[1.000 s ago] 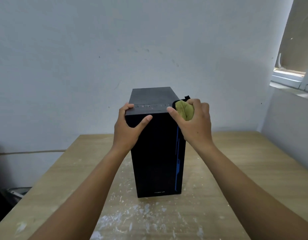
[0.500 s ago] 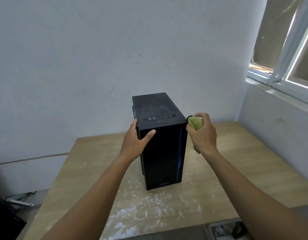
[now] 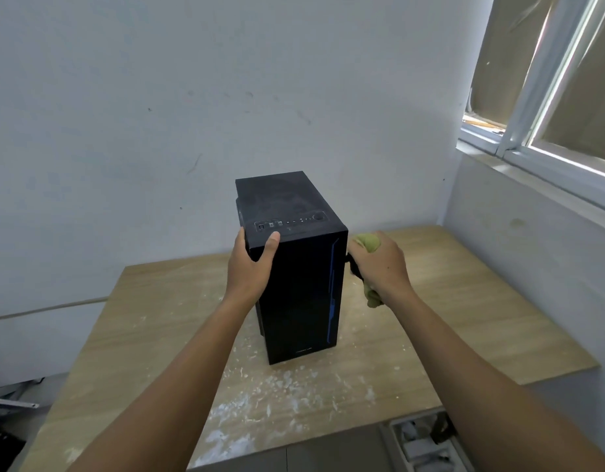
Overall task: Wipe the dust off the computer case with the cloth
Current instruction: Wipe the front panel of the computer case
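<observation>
The black upright tower computer case (image 3: 301,294) stands on the light wooden counter (image 3: 464,318), front panel toward the camera. A blue vertical strip runs near its right edge, and a row of ports and buttons sits on the dusty top. The left hand (image 3: 248,267) grips the top front-left corner, thumb on the front. The right hand (image 3: 382,267) holds a crumpled yellow-green cloth (image 3: 367,241) at the case's right side. White flecks (image 3: 277,386) cover the counter in front. A grey tray (image 3: 386,437) lies below the counter edge; its contents are too blurred to identify.

black case (image 3: 296,294), yellow-green cloth (image 3: 368,241)
</observation>
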